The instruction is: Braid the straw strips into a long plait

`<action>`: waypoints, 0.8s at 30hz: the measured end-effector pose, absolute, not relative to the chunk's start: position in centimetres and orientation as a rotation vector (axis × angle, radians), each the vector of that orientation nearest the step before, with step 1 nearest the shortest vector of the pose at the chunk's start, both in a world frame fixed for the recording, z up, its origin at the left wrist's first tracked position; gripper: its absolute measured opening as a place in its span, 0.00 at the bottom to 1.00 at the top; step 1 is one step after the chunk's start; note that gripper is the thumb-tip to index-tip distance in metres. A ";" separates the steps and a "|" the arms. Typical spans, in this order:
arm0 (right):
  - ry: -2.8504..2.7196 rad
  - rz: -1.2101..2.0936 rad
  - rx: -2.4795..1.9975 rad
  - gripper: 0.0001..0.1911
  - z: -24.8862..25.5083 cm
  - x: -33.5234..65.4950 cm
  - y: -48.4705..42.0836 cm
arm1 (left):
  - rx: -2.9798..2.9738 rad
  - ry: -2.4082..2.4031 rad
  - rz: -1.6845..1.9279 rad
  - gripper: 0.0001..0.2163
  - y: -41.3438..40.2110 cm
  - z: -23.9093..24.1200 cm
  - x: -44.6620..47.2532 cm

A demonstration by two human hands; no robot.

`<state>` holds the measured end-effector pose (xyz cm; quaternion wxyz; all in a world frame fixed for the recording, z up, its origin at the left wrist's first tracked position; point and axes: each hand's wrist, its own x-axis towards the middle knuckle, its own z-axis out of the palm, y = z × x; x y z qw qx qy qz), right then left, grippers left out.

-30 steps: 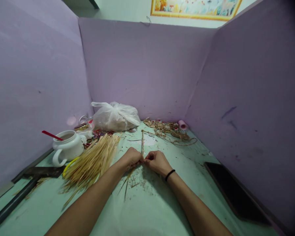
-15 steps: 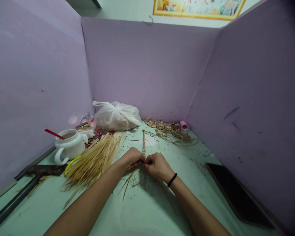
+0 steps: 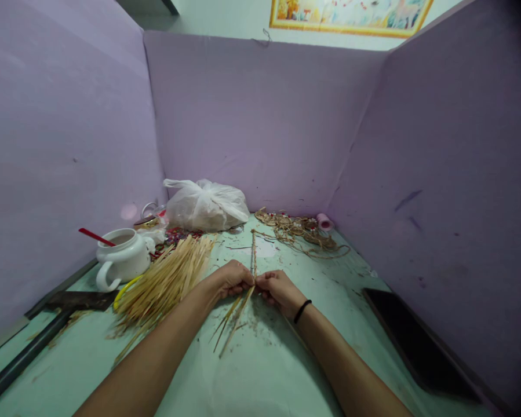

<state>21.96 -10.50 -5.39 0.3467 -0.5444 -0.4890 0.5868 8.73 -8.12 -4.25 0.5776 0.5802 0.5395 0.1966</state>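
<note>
A narrow straw braid (image 3: 254,252) runs from the back of the table toward me and ends at my fingers. My left hand (image 3: 234,280) is closed, pinching the braid's near end from the left. From the right, my right hand (image 3: 280,291) pinches at the same spot, thumb and forefinger together. Loose straw strands (image 3: 233,325) hang from between the hands and spread down to the left. My fingers hide the exact crossing of the strands. Beside my left forearm lies a fanned bundle of straw (image 3: 167,284).
A white pot (image 3: 123,255) with a red stick stands left, behind a dark-handled tool (image 3: 29,353). A tied white plastic bag (image 3: 208,208), tangled cord (image 3: 303,231) and a pink spool (image 3: 325,222) sit at the back. A dark flat tablet-like object (image 3: 416,341) lies right.
My right hand has turned slightly, its fingers now flatter against the braid's end. More loose strands show below the hands, spread toward the lower left. My left hand has hardly moved.
</note>
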 end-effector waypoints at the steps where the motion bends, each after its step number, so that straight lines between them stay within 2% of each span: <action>1: -1.292 1.476 -1.450 0.07 -5.6 22.0 -10.4 | 1.375 1.294 0.432 0.06 -8.2 -4.1 8.8; 9: -1.375 1.423 -1.475 0.11 -6.0 22.5 -9.9 | 1.639 1.416 0.294 0.06 -8.4 -3.6 8.3; 15: -1.288 1.515 -1.465 0.07 -5.8 22.2 -10.2 | 1.874 1.652 0.244 0.04 -10.3 -2.4 10.0; 19: -1.208 1.494 -1.456 0.07 -5.9 22.1 -10.3 | 1.964 1.798 0.249 0.07 -11.7 -2.1 11.5; 24: -1.172 1.535 -1.394 0.07 -5.9 22.1 -10.5 | 1.998 1.773 0.285 0.05 -11.4 -2.6 11.4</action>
